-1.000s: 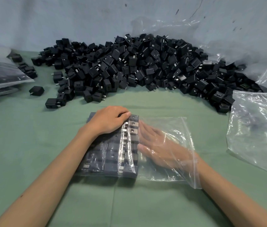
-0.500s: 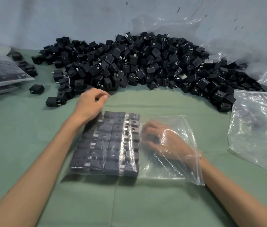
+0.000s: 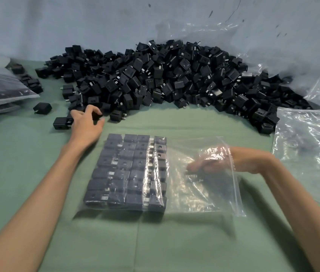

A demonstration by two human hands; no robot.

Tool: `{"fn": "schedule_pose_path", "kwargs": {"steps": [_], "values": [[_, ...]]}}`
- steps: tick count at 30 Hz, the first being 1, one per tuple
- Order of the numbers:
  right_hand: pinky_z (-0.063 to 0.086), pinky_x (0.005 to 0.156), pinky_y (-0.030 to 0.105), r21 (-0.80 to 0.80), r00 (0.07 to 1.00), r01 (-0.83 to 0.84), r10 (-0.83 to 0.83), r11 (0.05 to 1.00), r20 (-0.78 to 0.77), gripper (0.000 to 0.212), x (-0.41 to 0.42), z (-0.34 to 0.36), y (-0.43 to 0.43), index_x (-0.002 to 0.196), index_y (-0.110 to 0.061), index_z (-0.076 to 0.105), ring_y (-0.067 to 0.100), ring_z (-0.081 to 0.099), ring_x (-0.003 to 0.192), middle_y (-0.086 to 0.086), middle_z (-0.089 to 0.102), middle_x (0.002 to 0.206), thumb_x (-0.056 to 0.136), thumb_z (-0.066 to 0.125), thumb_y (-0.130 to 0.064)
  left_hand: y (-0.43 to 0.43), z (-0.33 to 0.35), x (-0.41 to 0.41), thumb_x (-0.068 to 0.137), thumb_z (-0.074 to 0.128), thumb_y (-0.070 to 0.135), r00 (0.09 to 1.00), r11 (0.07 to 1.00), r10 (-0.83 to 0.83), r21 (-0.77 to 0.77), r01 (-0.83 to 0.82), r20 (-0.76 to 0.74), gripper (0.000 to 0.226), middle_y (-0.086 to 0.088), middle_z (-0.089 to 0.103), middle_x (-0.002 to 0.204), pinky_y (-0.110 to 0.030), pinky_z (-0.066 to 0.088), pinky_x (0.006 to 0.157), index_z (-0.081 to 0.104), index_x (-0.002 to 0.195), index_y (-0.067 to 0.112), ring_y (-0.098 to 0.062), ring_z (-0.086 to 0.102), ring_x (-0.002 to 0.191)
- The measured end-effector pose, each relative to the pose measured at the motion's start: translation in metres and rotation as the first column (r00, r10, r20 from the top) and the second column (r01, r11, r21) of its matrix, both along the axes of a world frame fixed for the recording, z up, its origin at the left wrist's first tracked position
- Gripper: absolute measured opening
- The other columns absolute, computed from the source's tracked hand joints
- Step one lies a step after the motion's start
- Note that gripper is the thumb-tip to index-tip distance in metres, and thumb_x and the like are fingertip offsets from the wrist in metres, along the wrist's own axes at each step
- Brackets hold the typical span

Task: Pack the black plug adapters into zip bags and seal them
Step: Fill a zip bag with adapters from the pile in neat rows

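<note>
Up at the heap of black plug adapters on the bench, the left hand had come off the zip bag and curled round one loose adapter. That limp, slippery bag lay mid-bench, half filled with rows, the right hand inside it, its grip too blurred to tell. It looked best held by its open mouth, each hard, light block by its flat sides.

No readable text, label, brand, number or sign on anything in view.
</note>
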State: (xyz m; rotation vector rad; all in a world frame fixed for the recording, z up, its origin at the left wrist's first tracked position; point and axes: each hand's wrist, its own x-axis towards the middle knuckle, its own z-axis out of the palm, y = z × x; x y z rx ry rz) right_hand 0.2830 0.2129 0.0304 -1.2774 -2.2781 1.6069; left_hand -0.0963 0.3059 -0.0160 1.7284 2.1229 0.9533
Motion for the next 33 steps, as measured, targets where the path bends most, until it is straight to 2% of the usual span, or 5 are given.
{"fn": "schedule_pose_path", "kwargs": {"steps": [9, 14, 21, 27, 33], "values": [[0.044, 0.055, 0.016, 0.44, 0.951, 0.275, -0.31, 0.855, 0.008, 0.033, 0.028, 0.052, -0.004, 0.079, -0.028, 0.071, 0.003, 0.061, 0.062, -0.006, 0.07, 0.075, 0.068, 0.059, -0.056, -0.018, 0.045, 0.028, 0.091, 0.06, 0.038, 0.951, 0.958, -0.26, 0.165, 0.233, 0.166, 0.031, -0.013, 0.061, 0.086, -0.03, 0.045, 0.068, 0.039, 0.079, 0.019, -0.027, 0.062, 0.082], [0.055, 0.066, 0.015, 0.54, 0.952, 0.291, -0.185, 0.79, -0.242, 0.066, -0.043, 0.051, -0.021, 0.137, -0.045, 0.035, 0.001, 0.068, 0.083, -0.019, 0.055, 0.119, 0.076, 0.059, -0.051, -0.069, 0.087, 0.101, 0.086, 0.064, 0.033, 0.612, 0.66, -0.722, 0.056, 0.749, 0.323, 0.027, 0.012, 0.069, 0.08, -0.011, 0.047, 0.057, 0.044, 0.072, 0.02, -0.002, 0.066, 0.07], [0.055, 0.059, 0.023, 0.547, 0.885, 0.46, -0.307, 0.7, -0.351, 0.031, -0.023, 0.042, -0.035, 0.104, -0.019, 0.067, 0.01, 0.067, 0.061, -0.006, 0.067, 0.08, 0.077, 0.062, -0.033, -0.079, 0.082, 0.112, 0.084, 0.069, 0.032, 0.463, 0.438, -0.827, -0.152, 0.886, 0.319, 0.015, 0.008, 0.068, 0.097, -0.018, 0.052, 0.079, 0.06, 0.089, 0.022, -0.004, 0.065, 0.087], [0.053, 0.059, 0.018, 0.257, 0.826, 0.564, -0.531, 0.785, -0.188, 0.029, 0.049, 0.016, -0.05, 0.096, -0.033, 0.071, 0.017, 0.063, 0.059, 0.003, 0.069, 0.072, 0.087, 0.062, -0.006, -0.058, 0.045, 0.091, 0.091, 0.061, 0.035, 0.806, 0.805, -0.574, -0.076, 0.588, 0.146, 0.015, 0.007, 0.066, 0.086, -0.015, 0.04, 0.065, 0.062, 0.09, 0.02, -0.003, 0.058, 0.074], [0.051, 0.08, 0.017, -0.038, 0.947, 0.299, -0.302, 0.953, -0.11, 0.049, 0.011, -0.008, -0.063, 0.122, -0.027, 0.065, 0.009, 0.068, 0.096, -0.009, 0.071, 0.107, 0.075, 0.072, -0.04, -0.054, 0.033, 0.094, 0.093, 0.058, 0.033, 0.826, 0.828, -0.554, -0.038, 0.56, 0.103, 0.015, 0.011, 0.064, 0.08, -0.019, 0.038, 0.066, 0.063, 0.086, 0.021, -0.001, 0.052, 0.069]]}}
